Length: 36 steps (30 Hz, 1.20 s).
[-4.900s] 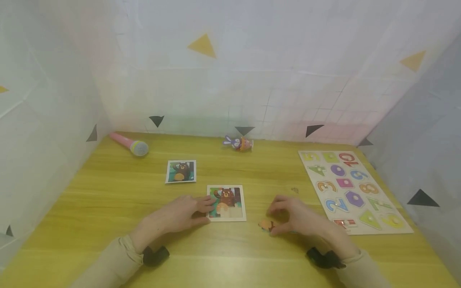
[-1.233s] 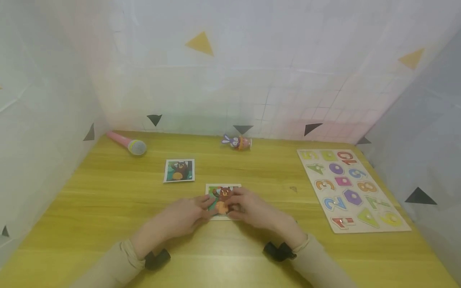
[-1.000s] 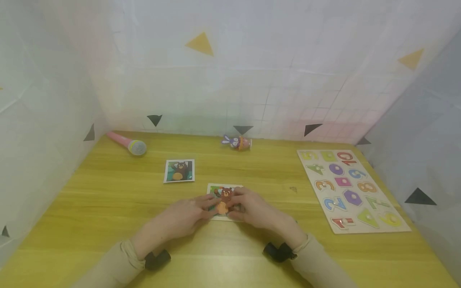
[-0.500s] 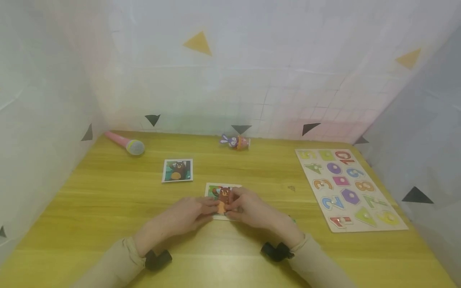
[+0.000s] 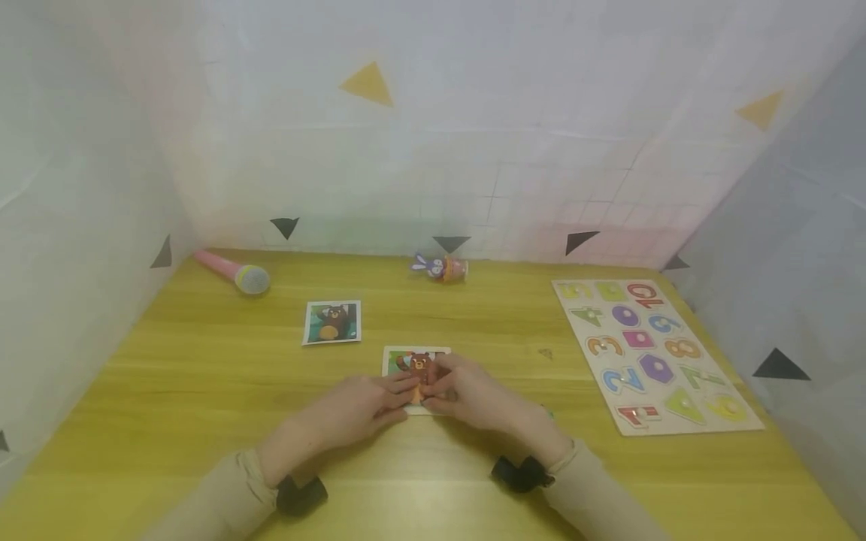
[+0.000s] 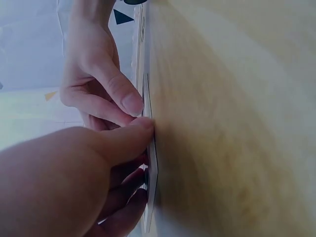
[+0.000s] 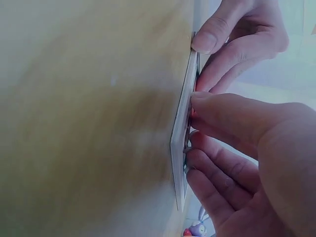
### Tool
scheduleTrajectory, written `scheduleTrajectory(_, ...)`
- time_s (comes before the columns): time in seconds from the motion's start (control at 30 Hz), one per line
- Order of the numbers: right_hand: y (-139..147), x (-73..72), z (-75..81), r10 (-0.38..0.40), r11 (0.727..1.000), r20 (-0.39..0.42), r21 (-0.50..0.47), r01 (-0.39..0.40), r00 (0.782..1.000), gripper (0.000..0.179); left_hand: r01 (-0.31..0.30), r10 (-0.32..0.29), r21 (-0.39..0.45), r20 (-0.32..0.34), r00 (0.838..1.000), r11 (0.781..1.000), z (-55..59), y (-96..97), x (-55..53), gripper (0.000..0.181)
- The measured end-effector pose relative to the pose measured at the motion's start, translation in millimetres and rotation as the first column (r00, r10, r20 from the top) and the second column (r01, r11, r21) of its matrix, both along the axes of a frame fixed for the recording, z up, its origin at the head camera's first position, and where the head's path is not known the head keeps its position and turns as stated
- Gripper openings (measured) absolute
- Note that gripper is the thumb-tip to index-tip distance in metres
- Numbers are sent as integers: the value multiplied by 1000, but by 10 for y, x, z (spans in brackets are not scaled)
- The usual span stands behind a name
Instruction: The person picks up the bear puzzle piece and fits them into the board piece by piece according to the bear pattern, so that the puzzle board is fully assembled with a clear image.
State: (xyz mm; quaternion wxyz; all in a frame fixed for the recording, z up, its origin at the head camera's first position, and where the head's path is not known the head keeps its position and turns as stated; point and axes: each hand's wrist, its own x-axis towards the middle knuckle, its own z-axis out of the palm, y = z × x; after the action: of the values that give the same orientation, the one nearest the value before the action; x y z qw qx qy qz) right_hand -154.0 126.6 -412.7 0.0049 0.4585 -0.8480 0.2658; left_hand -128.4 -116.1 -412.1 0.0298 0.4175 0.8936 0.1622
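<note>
A square jigsaw board with a brown bear picture lies flat on the table, its lower right covered by hands. My left hand rests extended fingers on the picture's left and middle; in the left wrist view its thumb touches the board's near edge. My right hand has its thumb and curled fingers round a puzzle piece at the board's right side, mostly hidden beneath them. In the right wrist view the right hand's thumb and fingers span the board's face. A bit of green piece shows behind the right wrist.
A matching bear card lies beyond the board to the left. A pink toy microphone lies at the back left and a purple rabbit toy at the back middle. A number-and-shape peg board lies at the right.
The right hand has moved left from the loose pieces on the table to the bear board. Its piece has come onto the board. Over the last second both hands stay nearly in place.
</note>
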Motion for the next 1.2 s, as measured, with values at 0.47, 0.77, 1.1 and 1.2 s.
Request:
scheduleTrajectory(0.47,559,-4,194,-123,992,105,15,122,987,20,-5,5,18,1,1000,1000,-6,16,23,39)
scheduleTrajectory(0.77,1135,-33,171,-218,976,158,57,211,963,21,29,-29,-15,-46,998,999,9,18,33,37)
scheduleTrajectory(1.1,1541,19,100,-156,987,158,67,147,975,30,17,-18,-48,-30,999,999,36,30,41,36)
scheduleTrajectory(1.2,1613,62,115,-184,979,188,126,162,965,36,12,-13,-46,-21,1000,999,36,29,44,37)
